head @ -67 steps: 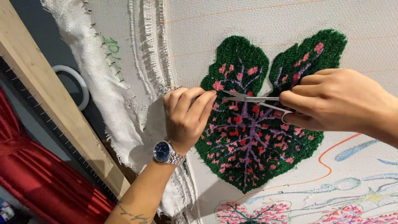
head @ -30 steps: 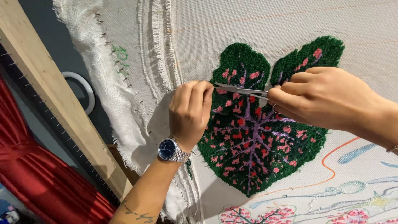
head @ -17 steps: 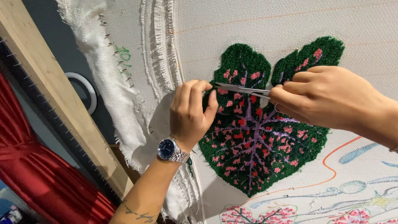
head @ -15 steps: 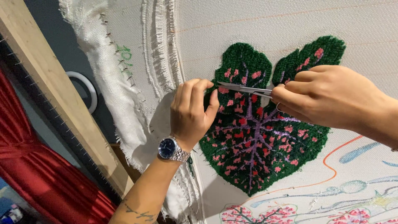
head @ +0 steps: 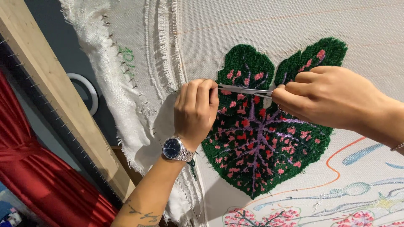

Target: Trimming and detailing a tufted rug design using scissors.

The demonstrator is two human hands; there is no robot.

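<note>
Scissors [head: 246,90], small and silver, gripped in the right hand [head: 332,98] with blades nearly closed, trim the upper left edge of a tufted green leaf with pink flecks [head: 261,134], where the left hand [head: 194,111] pinches the pile with closed fingers [head: 206,90].

The left hand [head: 195,111] now curls its fingers shut over the scissors' [head: 244,90] tips at the leaf's [head: 261,138] upper left edge, where half a second ago the thumb stood spread. The right hand [head: 332,98] and scissors sit higher on the leaf than two seconds ago.
</note>
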